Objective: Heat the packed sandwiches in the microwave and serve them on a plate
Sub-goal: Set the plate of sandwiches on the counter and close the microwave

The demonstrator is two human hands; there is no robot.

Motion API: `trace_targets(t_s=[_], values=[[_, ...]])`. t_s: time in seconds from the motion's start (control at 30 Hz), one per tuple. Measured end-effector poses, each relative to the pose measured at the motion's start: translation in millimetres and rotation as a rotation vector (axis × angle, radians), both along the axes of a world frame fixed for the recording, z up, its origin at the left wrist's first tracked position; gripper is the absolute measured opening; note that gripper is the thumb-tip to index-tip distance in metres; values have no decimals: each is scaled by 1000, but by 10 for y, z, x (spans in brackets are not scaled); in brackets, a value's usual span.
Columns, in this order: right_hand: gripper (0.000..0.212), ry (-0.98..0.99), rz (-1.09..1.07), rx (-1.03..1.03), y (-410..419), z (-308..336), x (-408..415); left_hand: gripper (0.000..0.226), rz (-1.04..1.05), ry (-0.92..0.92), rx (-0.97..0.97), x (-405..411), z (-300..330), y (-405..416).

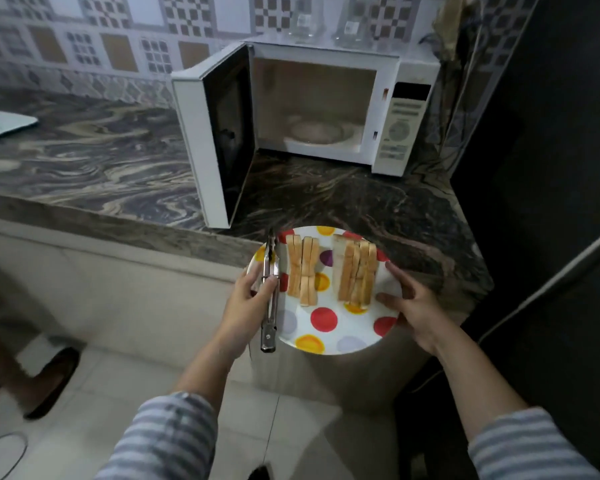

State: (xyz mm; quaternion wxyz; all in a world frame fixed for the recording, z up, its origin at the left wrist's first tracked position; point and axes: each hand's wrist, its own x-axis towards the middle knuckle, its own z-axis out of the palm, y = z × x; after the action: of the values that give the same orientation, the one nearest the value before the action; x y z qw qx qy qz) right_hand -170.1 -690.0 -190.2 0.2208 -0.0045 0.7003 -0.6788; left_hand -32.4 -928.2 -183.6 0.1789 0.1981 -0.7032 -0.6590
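A white plate (323,336) with red, yellow and purple dots is held over the counter's front edge. Two groups of sandwiches stand on edge on it, one on the left (302,270) and one on the right (357,273). My left hand (248,301) holds the plate's left rim and grips metal tongs (270,306) that lie along that rim. My right hand (411,304) holds the plate's right rim, thumb on top. Behind stands the white microwave (400,109), its door (219,140) swung wide open to the left. The turntable inside holds nothing.
The marbled stone counter (94,161) stretches left, with a pale board (0,124) at its far left. A dark fridge (548,202) stands close on the right. Glass jars (303,26) sit on top of the microwave. A person's shoe (52,379) is on the floor at the left.
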Motion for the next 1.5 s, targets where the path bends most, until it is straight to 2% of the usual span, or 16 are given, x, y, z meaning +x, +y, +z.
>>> trace_targets(t_s=[0.2, 0.4, 0.53, 0.73, 0.9, 1.23, 1.33, 1.4, 1.5], values=[[63, -65, 97, -53, -161, -44, 620, 44, 124, -110, 36, 780, -176, -40], [73, -46, 268, -56, -613, 10, 1139, 36, 156, -77, -11, 1453, -148, -370], [75, -46, 307, -64, -1084, 38, 1469, 41, 206, -85, 13, 1857, -87, -757], [76, -32, 294, -111, -1902, -9, 1947, 29, 182, -46, -22, 2353, 24, -1554], [75, -7, 297, -110, -2526, 29, 2196, 27, 179, -14, -30, 2596, 102, -2213], [73, 16, 296, -95, -3468, 266, 2008, 36, 174, 8, 5, 2396, 219, -3156], [73, 24, 305, -97, -3723, 318, 1765, 34, 166, 2, -20, 2112, 213, -3452], [71, 36, 295, -104, -3909, 349, 1558, 24, 154, 19, -11, 1870, 242, -3650], [71, 59, 273, -130, -4187, 416, 1168, 25, 163, 33, 8, 1433, 317, -3976]])
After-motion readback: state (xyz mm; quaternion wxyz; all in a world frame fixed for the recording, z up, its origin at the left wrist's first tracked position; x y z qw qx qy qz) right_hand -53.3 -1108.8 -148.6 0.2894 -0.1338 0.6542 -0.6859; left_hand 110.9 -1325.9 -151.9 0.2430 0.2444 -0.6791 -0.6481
